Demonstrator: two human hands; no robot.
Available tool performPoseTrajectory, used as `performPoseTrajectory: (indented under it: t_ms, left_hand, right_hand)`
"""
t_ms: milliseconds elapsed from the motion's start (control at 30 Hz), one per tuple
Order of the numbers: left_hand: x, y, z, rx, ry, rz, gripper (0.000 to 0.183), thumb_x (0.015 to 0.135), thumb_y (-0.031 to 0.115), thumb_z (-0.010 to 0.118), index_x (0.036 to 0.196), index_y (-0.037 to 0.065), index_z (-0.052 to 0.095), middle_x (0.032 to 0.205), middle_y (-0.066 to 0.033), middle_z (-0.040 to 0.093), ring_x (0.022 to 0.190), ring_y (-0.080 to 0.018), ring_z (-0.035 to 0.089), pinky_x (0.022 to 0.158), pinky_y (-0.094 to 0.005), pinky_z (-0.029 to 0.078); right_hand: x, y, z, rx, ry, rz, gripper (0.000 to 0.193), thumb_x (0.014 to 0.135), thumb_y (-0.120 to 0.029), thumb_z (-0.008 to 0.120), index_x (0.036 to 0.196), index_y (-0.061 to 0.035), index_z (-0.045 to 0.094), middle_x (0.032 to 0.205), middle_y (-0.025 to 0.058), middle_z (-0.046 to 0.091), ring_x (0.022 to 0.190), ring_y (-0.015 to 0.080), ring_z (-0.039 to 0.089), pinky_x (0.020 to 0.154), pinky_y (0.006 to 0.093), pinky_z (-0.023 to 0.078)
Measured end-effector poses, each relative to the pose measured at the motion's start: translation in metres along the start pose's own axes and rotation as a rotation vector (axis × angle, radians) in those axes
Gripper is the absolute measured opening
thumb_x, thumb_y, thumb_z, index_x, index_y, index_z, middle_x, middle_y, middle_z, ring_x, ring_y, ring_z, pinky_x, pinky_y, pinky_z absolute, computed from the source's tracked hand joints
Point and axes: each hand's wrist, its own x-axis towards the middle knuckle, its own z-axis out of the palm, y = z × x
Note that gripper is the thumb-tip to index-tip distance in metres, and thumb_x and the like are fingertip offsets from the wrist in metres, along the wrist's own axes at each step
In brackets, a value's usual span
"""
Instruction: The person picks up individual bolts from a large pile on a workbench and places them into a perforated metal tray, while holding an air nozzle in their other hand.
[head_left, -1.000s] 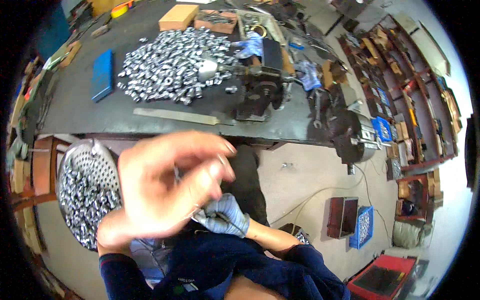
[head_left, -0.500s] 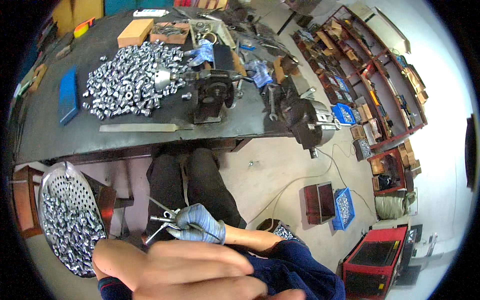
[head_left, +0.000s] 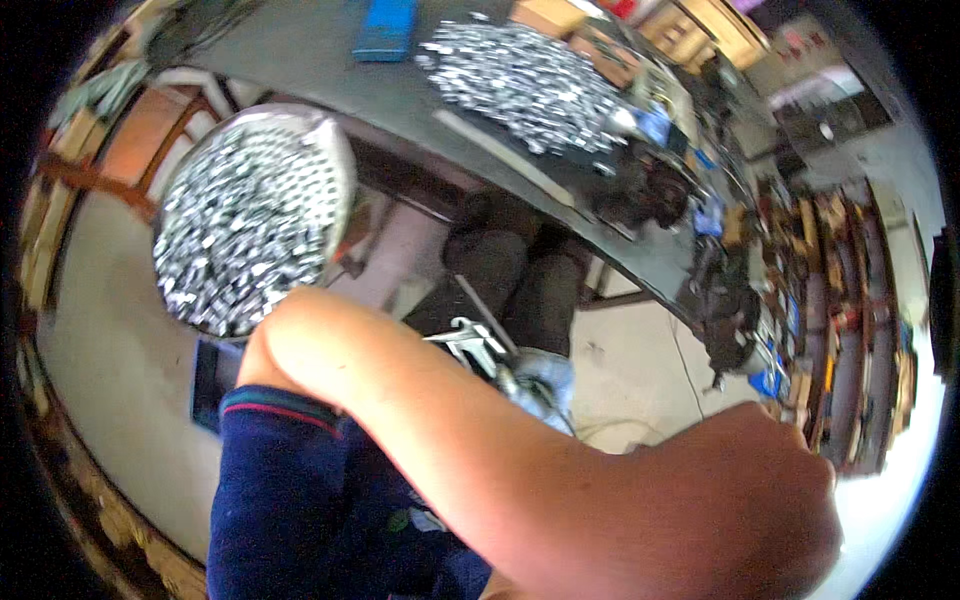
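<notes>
Gloved fingers (head_left: pixel 540 376) holding one rod (head_left: pixel 484 311), one bowl (head_left: pixel 322 162)

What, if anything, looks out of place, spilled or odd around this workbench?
The hands look mismatched: the right hand is gloved, while the left hand is bare. A heap of small metal parts also lies loose on the workbench, though nothing shows it was spilled. Blur would hide any small damage.

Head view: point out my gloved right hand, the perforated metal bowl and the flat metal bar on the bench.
Gloved right hand (head_left: pixel 547 380): head view, back of the blurred glove.
Perforated metal bowl (head_left: pixel 342 168): head view, bare rim.
Flat metal bar (head_left: pixel 506 159): head view, middle of its length.
</notes>
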Motion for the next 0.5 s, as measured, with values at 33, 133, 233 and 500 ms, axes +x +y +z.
performPoseTrajectory:
  t_ms: [33, 133, 233, 500]
  left_hand:
    - [-0.014, -0.005, 0.025, 0.037, 0.198, 0.025, 0.016, 0.068, 0.016, 0.063, 0.057, 0.007, 0.056, 0.053, -0.0074, 0.057, 0.050, -0.0235, 0.060, 0.045, -0.0357, 0.048]
    - [-0.043, 0.000, 0.003, -0.087, 0.213, 0.155, 0.019, 0.078, 0.018, 0.061, 0.063, 0.008, 0.059, 0.055, -0.0046, 0.059, 0.050, -0.0213, 0.061, 0.047, -0.0329, 0.050]
    - [-0.064, -0.004, -0.012, 0.005, 0.119, 0.300, 0.016, 0.080, 0.017, 0.060, 0.072, 0.004, 0.056, 0.058, -0.0080, 0.057, 0.053, -0.0249, 0.060, 0.048, -0.0359, 0.049]
    - [-0.224, -0.086, -0.067, 0.674, 0.105, -0.591, 0.032, 0.076, 0.016, 0.062, 0.107, 0.007, 0.062, 0.096, -0.0156, 0.064, 0.086, -0.0328, 0.062, 0.074, -0.0405, 0.050]
  right_hand:
    - [0.000, 0.001, 0.003, -0.024, 0.006, 0.012, 0.025, 0.081, -0.016, 0.067, 0.061, -0.0047, 0.056, 0.057, 0.0094, 0.053, 0.053, 0.0229, 0.051, 0.050, 0.0324, 0.041]
    - [-0.003, 0.001, 0.007, -0.077, 0.017, 0.021, 0.024, 0.081, -0.015, 0.067, 0.061, -0.0046, 0.058, 0.057, 0.0082, 0.054, 0.054, 0.0203, 0.052, 0.051, 0.0311, 0.042]
    - [-0.004, -0.003, -0.001, -0.126, 0.033, 0.035, 0.024, 0.082, -0.014, 0.066, 0.061, -0.0044, 0.059, 0.058, 0.0070, 0.055, 0.056, 0.0177, 0.054, 0.052, 0.0298, 0.042]
    - [-0.004, 0.001, -0.004, -0.062, 0.222, 0.043, 0.020, 0.078, -0.011, 0.068, 0.062, -0.0041, 0.060, 0.055, 0.0043, 0.056, 0.051, 0.0116, 0.053, 0.049, 0.0266, 0.041]
